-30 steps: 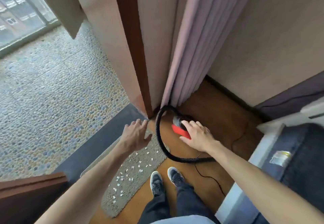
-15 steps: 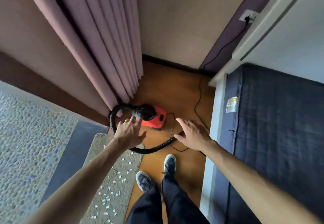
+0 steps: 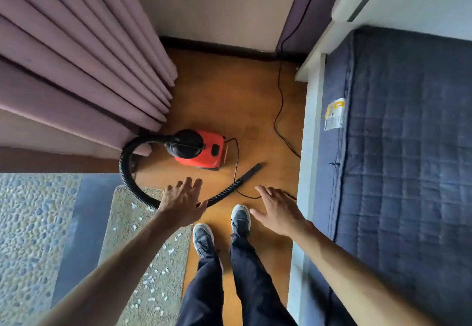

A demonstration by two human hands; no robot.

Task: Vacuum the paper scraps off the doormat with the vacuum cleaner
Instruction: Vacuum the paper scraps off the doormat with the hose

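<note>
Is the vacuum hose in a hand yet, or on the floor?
On the floor. The hose loops from the vacuum cleaner across the wood; left hand and right hand are spread open, gripping nothing.

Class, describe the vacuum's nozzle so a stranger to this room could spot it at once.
Find the dark blue mattress on the right, then the wooden floor beside it. Between mattress and red vacuum cleaner lies a short black nozzle. Unlike the ribbed hose it caps and the thin power cord, it is smooth and straight.
</note>
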